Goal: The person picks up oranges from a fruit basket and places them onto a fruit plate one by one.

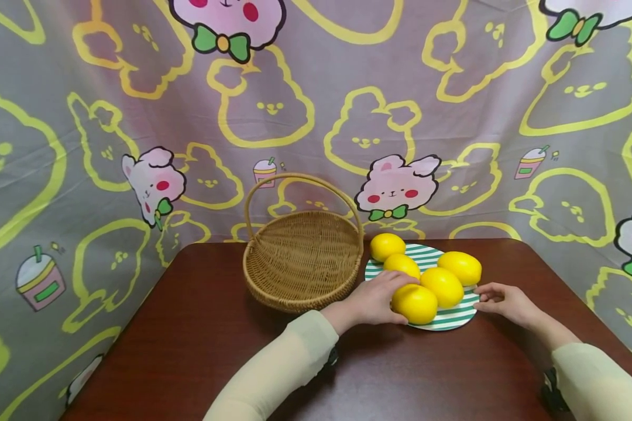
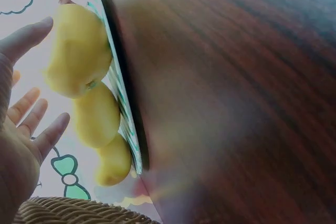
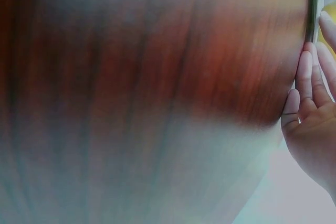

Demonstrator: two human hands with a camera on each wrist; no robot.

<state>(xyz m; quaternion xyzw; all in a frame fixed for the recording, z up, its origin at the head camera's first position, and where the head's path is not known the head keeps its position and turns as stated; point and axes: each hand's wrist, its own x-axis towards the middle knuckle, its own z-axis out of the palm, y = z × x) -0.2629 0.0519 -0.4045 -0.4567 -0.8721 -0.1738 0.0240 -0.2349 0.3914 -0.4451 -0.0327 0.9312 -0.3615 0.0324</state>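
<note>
Several yellow lemons (image 1: 443,287) lie on a round plate (image 1: 455,320) with green and white stripes. My left hand (image 1: 375,297) is at the left side of the nearest lemon (image 1: 415,304). In the left wrist view its thumb and fingers are spread, with a gap between them and the lemon (image 2: 79,51). At the plate's right rim is my right hand (image 1: 509,304), its fingertips by the edge with the fingers loosely bent. The right wrist view shows those fingers (image 3: 305,77) beside the rim; whether they press on it is unclear.
A wicker basket (image 1: 302,304) with a tall handle stands left of the plate, partly behind my left forearm. Both sit on a dark red-brown wooden table (image 1: 200,327). A patterned cloth (image 1: 316,105) hangs close behind and along the sides.
</note>
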